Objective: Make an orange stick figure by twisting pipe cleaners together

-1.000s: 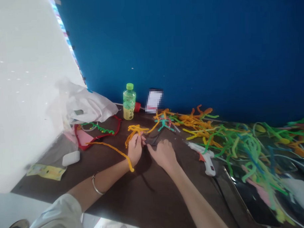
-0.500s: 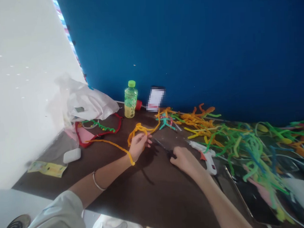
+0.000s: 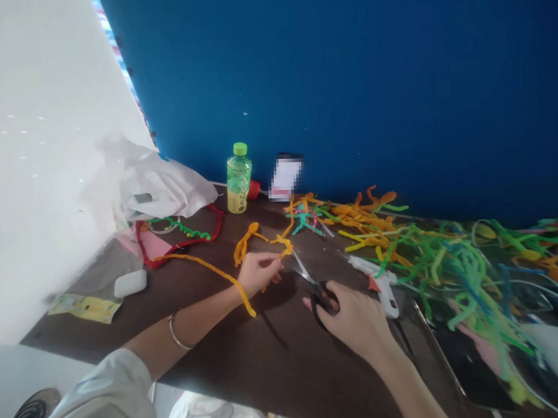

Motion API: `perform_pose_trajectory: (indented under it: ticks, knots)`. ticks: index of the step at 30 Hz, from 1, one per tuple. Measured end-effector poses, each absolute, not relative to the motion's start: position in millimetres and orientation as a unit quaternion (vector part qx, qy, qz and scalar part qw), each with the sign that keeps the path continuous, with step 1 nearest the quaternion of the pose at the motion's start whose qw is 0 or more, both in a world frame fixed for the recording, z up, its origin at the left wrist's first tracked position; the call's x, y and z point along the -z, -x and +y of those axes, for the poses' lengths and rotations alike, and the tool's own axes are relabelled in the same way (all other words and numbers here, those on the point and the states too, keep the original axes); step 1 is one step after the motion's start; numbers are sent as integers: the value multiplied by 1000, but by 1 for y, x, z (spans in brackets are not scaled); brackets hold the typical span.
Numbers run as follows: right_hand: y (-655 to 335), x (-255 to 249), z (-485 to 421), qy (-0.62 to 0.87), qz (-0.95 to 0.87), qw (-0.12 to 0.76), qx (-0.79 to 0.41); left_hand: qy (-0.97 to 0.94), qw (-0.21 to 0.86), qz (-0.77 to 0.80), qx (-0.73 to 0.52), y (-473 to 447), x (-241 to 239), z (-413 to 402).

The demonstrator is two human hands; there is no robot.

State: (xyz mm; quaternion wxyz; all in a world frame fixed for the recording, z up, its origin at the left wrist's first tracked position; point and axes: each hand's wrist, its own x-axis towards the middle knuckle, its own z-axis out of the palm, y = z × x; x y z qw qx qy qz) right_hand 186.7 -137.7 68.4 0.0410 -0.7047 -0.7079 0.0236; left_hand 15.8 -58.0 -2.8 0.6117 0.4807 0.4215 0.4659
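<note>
Holding orange stem (image 3: 287, 246) L hand (image 3: 259, 274), scissors (image 3: 313, 283) R hand (image 3: 356, 319); btl label (image 3: 240, 185) illegible

Bottle (image 3: 239, 180) and Bag (image 3: 168, 188) Line My Dark Surface (image 3: 275, 361)

The green-capped bottle stands upright ahead of me, a red object (image 3: 254, 189) just beside it and a device with a pixelated screen (image 3: 285, 177) near, before a blue wall (image 3: 324, 79). To my left, the crumpled white bag slumps by a red fuzzy strand (image 3: 193, 241); closer to me lie a small white case (image 3: 130, 283) and a yellow wrapper (image 3: 83, 308). To my right, a white glue gun (image 3: 377, 282) with an orange trigger rests near a tangle of mostly green strands (image 3: 461, 266), beside a dark flat device (image 3: 462, 361).
</note>
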Motion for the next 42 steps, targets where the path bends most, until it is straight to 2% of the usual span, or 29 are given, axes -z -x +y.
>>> perform_pose_trajectory:
  ticks: [12, 22, 37, 39, 42]
  knots:
    - [-181, -64, -127, 725, -687, 30, -30, -710, 355, 403, -454, -11, 4, -66]
    - [-185, -50, -123, 686, -718, 99, -58, -761, 268, 380, -452, -13, 2, -65]
    - [-199, -46, -109, 622, -746, 184, -152, -762, 313, 387, -414, -12, -1, -69]
    - [-201, -51, -108, 625, -743, 174, -164, -724, 365, 405, -422, -13, -1, -69]
    - [-207, -57, -107, 685, -706, 132, -127, -579, 519, 426, -462, -15, 0, -64]
